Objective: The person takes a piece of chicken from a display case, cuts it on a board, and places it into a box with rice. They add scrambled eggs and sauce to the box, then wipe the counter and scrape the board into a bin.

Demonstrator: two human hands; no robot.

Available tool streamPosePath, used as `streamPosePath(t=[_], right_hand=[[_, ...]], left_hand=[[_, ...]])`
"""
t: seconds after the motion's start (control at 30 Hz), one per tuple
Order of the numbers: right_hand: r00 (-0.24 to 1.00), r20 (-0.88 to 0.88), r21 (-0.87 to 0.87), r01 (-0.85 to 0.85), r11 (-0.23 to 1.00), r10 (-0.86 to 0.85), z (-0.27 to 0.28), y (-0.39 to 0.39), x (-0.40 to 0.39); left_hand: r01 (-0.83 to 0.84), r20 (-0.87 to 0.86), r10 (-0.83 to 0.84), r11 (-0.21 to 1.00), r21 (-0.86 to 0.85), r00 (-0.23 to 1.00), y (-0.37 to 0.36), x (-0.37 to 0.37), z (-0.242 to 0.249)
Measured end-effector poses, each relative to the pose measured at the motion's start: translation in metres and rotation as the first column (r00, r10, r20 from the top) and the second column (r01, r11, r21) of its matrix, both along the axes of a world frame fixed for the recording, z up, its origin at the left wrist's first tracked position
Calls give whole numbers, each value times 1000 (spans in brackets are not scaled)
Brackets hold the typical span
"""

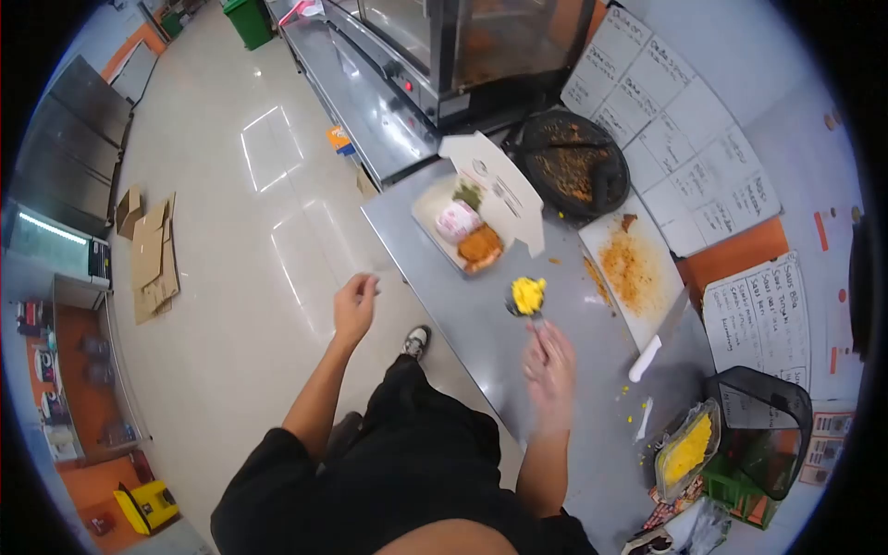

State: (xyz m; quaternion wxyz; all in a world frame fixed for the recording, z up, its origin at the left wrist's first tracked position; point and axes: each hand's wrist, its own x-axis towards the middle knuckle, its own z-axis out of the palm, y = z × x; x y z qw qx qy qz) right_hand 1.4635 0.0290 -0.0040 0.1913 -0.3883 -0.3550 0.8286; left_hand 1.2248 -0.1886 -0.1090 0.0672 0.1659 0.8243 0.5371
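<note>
My right hand [550,365], which looks covered by a thin clear glove, grips a spoon [536,319] above the steel table. Heaped on the spoon is soft yellow food [528,295], like scrambled egg. My left hand [355,310] hangs in the air left of the table edge, fingers curled in, with nothing visible in them. Ahead of the spoon stands an open takeaway box [433,215]. Inside it are a browned fried piece [480,246], a white-and-pink wrapped bundle [457,221] and some green food [469,194].
A crumb-covered cutting board [638,268] and a white-handled knife [646,359] lie to the right. Behind them sits a dark round pan [572,166]. A clear tub of yellow food [686,455] stands near right. A glass-sided warmer [509,55] is at the back.
</note>
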Motion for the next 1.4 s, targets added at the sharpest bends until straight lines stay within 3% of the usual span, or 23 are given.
streamPosePath(t=[0.03, 0.1, 0.17, 0.2, 0.23, 0.27, 0.3, 0.37, 0.47, 0.67, 0.8, 0.87, 0.9, 0.97, 1.0, 1.13, 1.17, 1.2, 1.23, 1.27, 1.3, 1.33, 1.4], right_hand=[[993, -62, 1, -101, 995, 101, -4, 0, -32], [995, -54, 137, -80, 987, 88, -17, -6, -90], [967, 225, 567, -231, 791, 121, -37, -3, -138], [967, 233, 571, -223, 790, 104, -49, 1, -156], [946, 326, 878, -304, 369, 4, -61, 6, -172], [924, 359, 914, -377, -150, -130, -64, 5, -184], [921, 362, 911, -383, -152, -144, -68, 2, -192], [817, 531, 763, -576, -294, -224, -74, -7, -207], [703, 644, 663, -709, -239, -301, -78, -27, -221], [750, 593, 753, -645, -130, -293, -75, -38, -219], [773, 564, 796, -602, -57, -290, -79, -35, -221], [927, 277, 956, -293, -25, -253, -98, -27, -218], [922, 268, 959, -283, -13, -278, -93, -28, -216], [803, 531, 827, -560, -39, -272, -79, -31, -214], [713, 646, 711, -692, -126, -272, -69, -31, -215], [657, 692, 702, -709, 69, -299, -81, -37, -217], [852, 397, 912, -407, 43, -342, -102, -31, -217], [923, 42, 999, -49, -8, -382, -106, -26, -216], [911, 35, 999, -38, 0, -411, -110, -28, -210], [962, 41, 702, 165, 693, -271, -101, -32, -198], [971, -99, -1, 218, 976, -217, -92, -26, -170], [937, -83, 13, 342, 940, -340, -86, -20, -131], [864, -272, -95, 414, 905, -424, -74, -18, -48]], left_hand=[[-36, 33, 38, 998, -47, 999, -25, -13, -7], [-95, 68, 102, 990, -109, 992, -64, -37, -20], [-113, 112, 127, 985, -127, 985, -94, -53, -28], [-146, 141, 166, 979, -141, 976, -103, -61, -32], [-132, 147, 151, 982, -132, 978, -109, -68, -40], [-163, 183, 180, 981, -105, 966, -112, -73, -43], [-196, 221, 210, 977, -81, 952, -113, -80, -47], [-180, 274, 199, 979, -95, 941, -111, -89, -53], [-143, 288, 156, 987, -68, 945, -100, -105, -55], [-62, 250, 40, 995, 82, 967, -42, -136, -42], [213, 100, -228, 967, 142, 969, 39, -149, 5], [320, 60, -336, 929, 188, 940, 70, -147, 15], [348, 51, -362, 920, 180, 931, 83, -145, 18], [443, -26, -443, 887, 132, 896, 104, -138, 20], [449, 14, -455, 883, 138, 890, 111, -136, 14], [429, 28, -435, 896, 118, 900, 120, -130, -4], [397, 89, -407, 911, 115, 909, 117, -130, -6], [367, 141, -381, 923, 115, 914, 119, -133, -5], [331, 102, -335, 942, 57, 937, 113, -134, -3], [323, 62, -323, 946, 16, 944, 110, -134, -3], [341, 131, -362, 927, 159, 923, 105, -142, -16], [335, 142, -379, 905, 262, 914, 99, -148, -21], [229, 67, -242, 960, 163, 968, 99, -131, 22]])
